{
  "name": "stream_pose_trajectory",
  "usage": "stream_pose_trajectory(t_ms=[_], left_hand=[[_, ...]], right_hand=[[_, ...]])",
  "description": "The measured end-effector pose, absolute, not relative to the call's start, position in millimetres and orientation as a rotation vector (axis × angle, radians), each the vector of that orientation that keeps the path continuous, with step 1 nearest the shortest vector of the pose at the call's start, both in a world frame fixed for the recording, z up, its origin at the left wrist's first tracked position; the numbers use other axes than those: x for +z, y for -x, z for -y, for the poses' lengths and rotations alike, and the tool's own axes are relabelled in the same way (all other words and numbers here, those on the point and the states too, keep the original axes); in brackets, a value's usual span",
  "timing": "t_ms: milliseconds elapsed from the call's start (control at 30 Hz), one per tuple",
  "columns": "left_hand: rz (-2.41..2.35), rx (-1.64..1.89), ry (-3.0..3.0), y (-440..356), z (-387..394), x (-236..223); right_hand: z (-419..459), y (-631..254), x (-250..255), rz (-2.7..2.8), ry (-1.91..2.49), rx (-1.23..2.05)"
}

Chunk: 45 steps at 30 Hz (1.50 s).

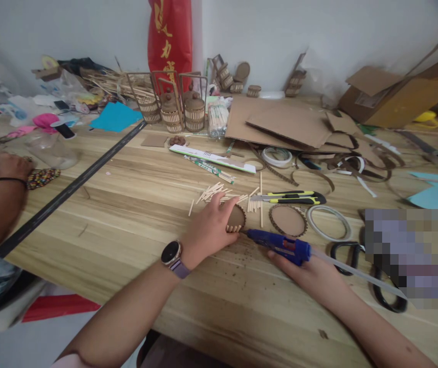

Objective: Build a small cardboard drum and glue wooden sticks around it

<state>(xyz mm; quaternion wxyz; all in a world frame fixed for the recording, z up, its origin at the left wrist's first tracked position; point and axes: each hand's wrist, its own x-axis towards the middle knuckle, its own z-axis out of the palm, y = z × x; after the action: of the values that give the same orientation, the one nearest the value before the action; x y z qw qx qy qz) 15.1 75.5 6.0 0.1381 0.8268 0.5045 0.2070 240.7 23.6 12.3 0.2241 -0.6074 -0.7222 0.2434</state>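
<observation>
My left hand (pixel 207 225) curls around a round cardboard base (pixel 237 215) with a corrugated rim, thumb at its near edge and fingers at the far side. Short wooden sticks stand along the near part of that rim. In my right hand (pixel 316 276) is a blue hot glue gun (pixel 278 244), its nozzle pointing left, close to the base and my left thumb. A clear glue stick (pixel 360 273) sticks out of its back. Cut wooden sticks (pixel 212 192) lie loose just beyond my left hand. A second round cardboard base (pixel 288 221) lies flat beyond the glue gun.
A yellow-black utility knife (pixel 296 197), a tape roll (pixel 329 223) and black-handled scissors (pixel 347 255) lie near my right hand. Cardboard sheets (pixel 280 120) and small lidded baskets (pixel 172 115) stand behind. At left, another person's arm (pixel 2 204) rests beyond a black strip (pixel 77 184).
</observation>
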Motion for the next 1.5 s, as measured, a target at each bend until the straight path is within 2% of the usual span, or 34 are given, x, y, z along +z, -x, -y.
stream_pose_trajectory(t_ms=[800, 967, 1100, 1200, 1300, 1400, 1500], left_hand=[[-1.454, 0.601, -2.420, -14.0, -74.8, 3.8], [-1.464, 0.556, -2.409, -14.6, -75.0, 6.0], [-1.467, 0.537, -2.408, -15.1, -74.4, 7.6], [-1.462, 0.538, -2.410, -15.1, -73.9, 8.4], [-1.469, 0.549, -2.414, -14.9, -74.0, 8.2], [-1.479, 0.546, -2.413, -15.0, -74.5, 7.5], [-1.479, 0.538, -2.416, -15.1, -75.0, 6.8]], right_hand=[[-25.0, -240.3, 13.0, 1.852, 1.684, 0.667], [-28.7, -253.0, 12.3, 1.488, 1.787, 1.011], [-34.7, -266.5, 22.1, 0.998, 1.613, 1.314], [-40.3, -278.9, 30.7, 0.742, 1.611, 1.420], [-45.1, -292.6, 33.0, 0.710, 1.633, 1.464], [-49.2, -307.7, 30.5, 0.958, 1.696, 1.400], [-53.0, -322.0, 28.6, 1.482, 1.832, 0.936]])
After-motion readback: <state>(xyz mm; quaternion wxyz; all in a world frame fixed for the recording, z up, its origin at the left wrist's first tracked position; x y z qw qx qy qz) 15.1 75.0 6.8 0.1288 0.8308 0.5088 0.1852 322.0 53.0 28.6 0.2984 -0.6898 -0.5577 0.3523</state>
